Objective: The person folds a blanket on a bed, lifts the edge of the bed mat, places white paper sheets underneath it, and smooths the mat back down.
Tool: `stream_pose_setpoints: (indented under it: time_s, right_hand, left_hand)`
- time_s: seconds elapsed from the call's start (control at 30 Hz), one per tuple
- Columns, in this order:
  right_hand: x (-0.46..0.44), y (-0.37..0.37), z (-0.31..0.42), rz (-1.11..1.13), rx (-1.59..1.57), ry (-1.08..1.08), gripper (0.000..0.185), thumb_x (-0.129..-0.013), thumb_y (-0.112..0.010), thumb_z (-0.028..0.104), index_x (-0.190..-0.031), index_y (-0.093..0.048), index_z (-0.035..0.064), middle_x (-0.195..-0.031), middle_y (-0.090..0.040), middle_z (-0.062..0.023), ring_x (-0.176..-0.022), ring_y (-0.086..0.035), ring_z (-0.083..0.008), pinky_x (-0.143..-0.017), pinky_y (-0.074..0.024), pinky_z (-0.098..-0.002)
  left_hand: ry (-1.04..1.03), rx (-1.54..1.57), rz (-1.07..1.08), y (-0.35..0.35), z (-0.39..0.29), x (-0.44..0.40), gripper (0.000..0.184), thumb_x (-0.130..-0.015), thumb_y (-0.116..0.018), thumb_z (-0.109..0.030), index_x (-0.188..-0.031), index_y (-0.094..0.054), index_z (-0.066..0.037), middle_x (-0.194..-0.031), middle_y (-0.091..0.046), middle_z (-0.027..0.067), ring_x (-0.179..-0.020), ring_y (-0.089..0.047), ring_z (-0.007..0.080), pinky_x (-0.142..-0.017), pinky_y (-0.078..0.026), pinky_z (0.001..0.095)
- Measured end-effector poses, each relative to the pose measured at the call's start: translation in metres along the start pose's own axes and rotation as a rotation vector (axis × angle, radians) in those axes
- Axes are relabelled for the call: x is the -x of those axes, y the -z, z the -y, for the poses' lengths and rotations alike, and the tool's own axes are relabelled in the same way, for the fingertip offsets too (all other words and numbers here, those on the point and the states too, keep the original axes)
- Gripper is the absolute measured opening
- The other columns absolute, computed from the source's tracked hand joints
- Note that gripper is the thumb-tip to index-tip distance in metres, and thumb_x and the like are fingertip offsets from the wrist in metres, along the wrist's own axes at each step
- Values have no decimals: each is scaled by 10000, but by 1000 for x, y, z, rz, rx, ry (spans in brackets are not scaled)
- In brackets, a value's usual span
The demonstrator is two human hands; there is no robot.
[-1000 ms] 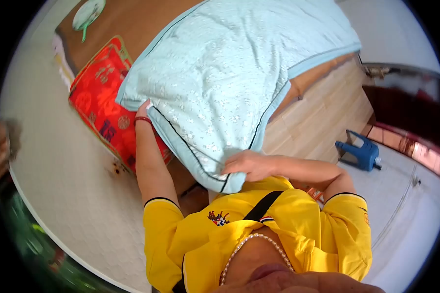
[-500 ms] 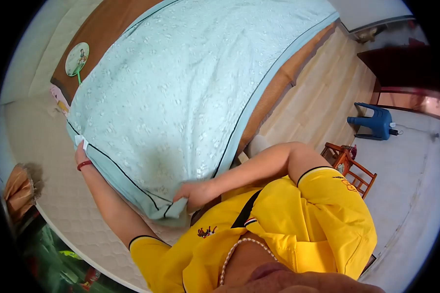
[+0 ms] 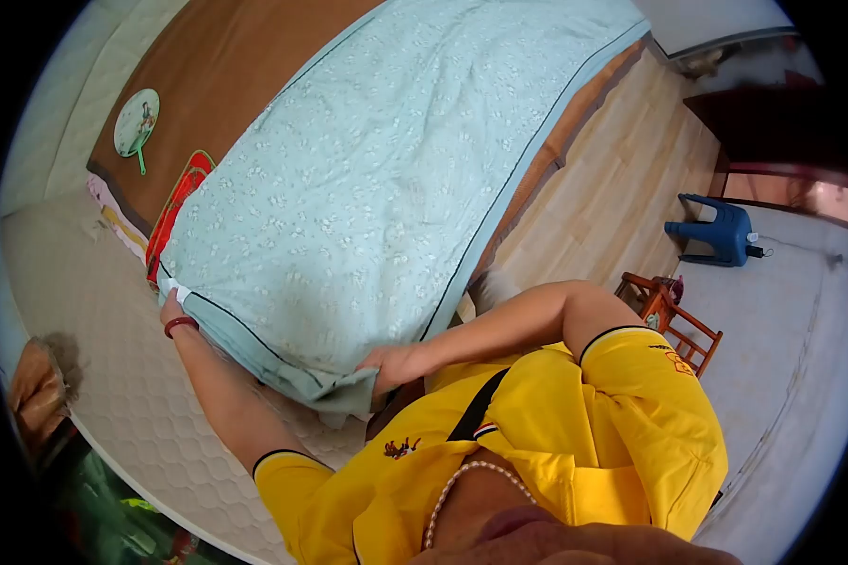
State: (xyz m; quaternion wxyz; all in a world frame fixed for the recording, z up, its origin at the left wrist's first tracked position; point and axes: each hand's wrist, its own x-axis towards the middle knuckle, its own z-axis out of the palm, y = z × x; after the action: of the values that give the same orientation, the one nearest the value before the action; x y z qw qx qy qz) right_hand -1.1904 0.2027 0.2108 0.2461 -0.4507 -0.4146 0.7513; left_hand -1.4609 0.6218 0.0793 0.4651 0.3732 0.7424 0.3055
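Note:
A pale blue quilt (image 3: 377,169) with small white flowers and a dark-piped border lies spread over a brown mat (image 3: 226,66). My left hand (image 3: 171,309), a red bracelet at its wrist, grips the quilt's edge beside a white tag at its near left corner. The fingers of my right hand (image 3: 398,365) are closed on the near right corner, close to my body, where the border is bunched. A red patterned pillow (image 3: 174,221) shows only as a strip past the quilt's left edge; the quilt hides the rest.
A round fan (image 3: 137,124) with a green handle rests on the mat. The quilted mattress or headboard surface (image 3: 160,405) is at the left. A blue stool (image 3: 721,233) and a wooden chair (image 3: 678,320) stand at the right, past the wood-look floor (image 3: 594,188).
The quilt was drawn left over the pillow, then slid slightly back right, showing the pillow's strip. Both hands moved left, then slightly right, still holding it. The view has also shifted.

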Motion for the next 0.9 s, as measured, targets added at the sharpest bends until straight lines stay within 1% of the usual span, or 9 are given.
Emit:
stream_pose_setpoints:
  time_s: [0.13, 0.23, 0.3, 0.47, 0.5, 0.57, 0.67, 0.73, 0.9]
  right_hand:
    - [24, 42, -18, -79, -289, -39, 318, -728, -620, 227, -1019, -600, 100, -941, -614, -77, -829, -542, -200, -740, -427, -300]
    - [50, 81, -16, -273, -274, -115, 500, -732, -639, 260, -1138, -480, 14, -907, -569, -84, -811, -496, -176, -705, -421, -259]
    - [63, 103, -23, -445, -271, -408, 433, -747, -625, 225, -1110, -513, 16, -1017, -556, -73, -908, -492, -183, -792, -389, -255]
    - [118, 174, -64, -465, -917, 187, 349, -784, -592, 148, -1055, -507, -54, -989, -561, -57, -907, -504, -129, -788, -397, -272]
    - [133, 193, -69, -490, -959, 196, 345, -788, -585, 153, -1054, -508, -53, -995, -562, -58, -915, -504, -131, -791, -396, -271]
    - [165, 240, -85, -528, -939, 233, 341, -804, -563, 180, -1050, -511, -51, -1012, -564, -70, -914, -517, -144, -787, -407, -272]
    - [209, 307, -112, -598, -1048, 185, 450, -817, -568, 244, -1157, -434, -18, -1097, -532, -85, -985, -507, -174, -816, -418, -301]
    - [237, 350, -115, -734, -1110, 198, 472, -814, -577, 279, -1169, -434, 4, -1117, -523, -77, -1021, -490, -173, -839, -410, -314]
    - [266, 448, -185, -1004, -979, -14, 443, -812, -571, 277, -1166, -457, 36, -1006, -566, -55, -906, -527, -136, -746, -447, -283]
  left_hand:
    - [-49, -115, -49, -19, -24, -1, 450, -671, -673, -195, -955, -559, 135, -929, -598, 152, -779, -567, 220, -698, -445, 319]
    - [-131, -275, -69, -40, -42, -34, 486, -675, -663, -228, -978, -551, 136, -962, -596, 176, -812, -571, 239, -713, -443, 334]
    - [-213, -396, -67, -65, -69, -27, 513, -683, -646, -265, -998, -546, 126, -1003, -586, 206, -863, -571, 261, -735, -439, 352]
    - [-302, -427, -7, -174, -155, 12, 516, -696, -632, -273, -1029, -534, 109, -1028, -573, 219, -881, -579, 289, -734, -450, 363]
    - [-438, -734, -107, -217, -201, 128, 532, -688, -633, -286, -1030, -530, 108, -1043, -567, 223, -891, -578, 305, -754, -453, 364]
    - [-616, -831, -87, -282, -224, 114, 557, -691, -588, -382, -1020, -555, 66, -1022, -570, 233, -985, -540, 316, -815, -420, 381]
    - [-564, -607, -36, -414, -258, 184, 540, -671, -611, -252, -1083, -492, 77, -1099, -540, 207, -973, -548, 265, -815, -428, 353]
    - [-612, -334, 28, -495, -264, 246, 502, -699, -623, -246, -1084, -505, 53, -1011, -579, 182, -866, -582, 272, -699, -477, 359]
    - [-497, -44, 729, -606, -241, 332, 769, -773, -567, -98, -1331, -48, 2, -972, -567, 151, -768, -590, 214, -543, -497, 308]
